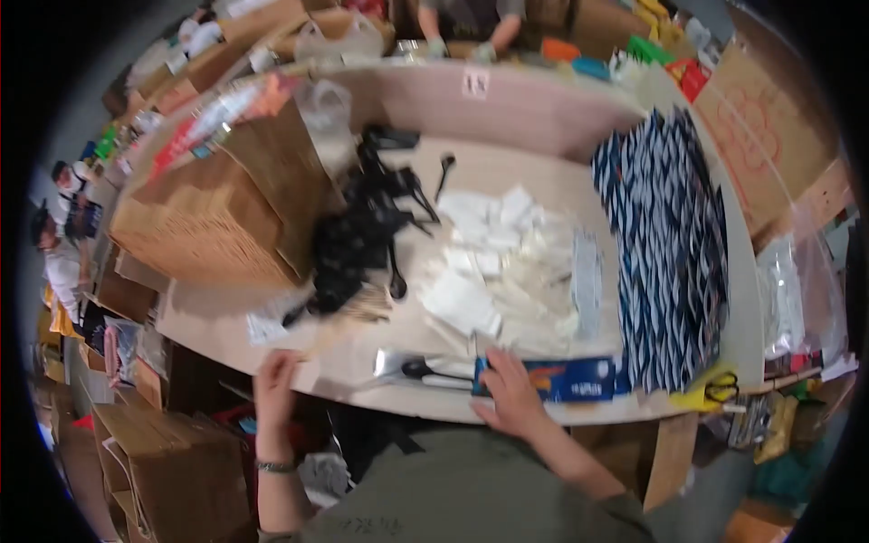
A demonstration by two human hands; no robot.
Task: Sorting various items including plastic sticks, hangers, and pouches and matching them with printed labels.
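My right hand (511, 394) is closed over the left end of a blue printed packet (579, 380) at the table's near edge. A black plastic spoon (421, 369) in a clear sleeve sticks out to the left of that hand. Off the near edge at the left, my left hand (276, 373) has its fingertips pinched together; what they hold, if anything, is blurred. Closest to it on the table lie a small clear packet (269, 328) and some thin wooden sticks (367, 306). Beyond them spreads a pile of black plastic spoons (358, 226). White folded napkins (462, 303) lie loose mid-table.
A big cardboard box (217, 199) stands on the table's left. Blue-and-white patterned packets (665, 244) are stacked along the right, with scissors (721, 387) on a yellow item below. Past the raised back board (534, 104), another person's gloved hands (484, 52) show.
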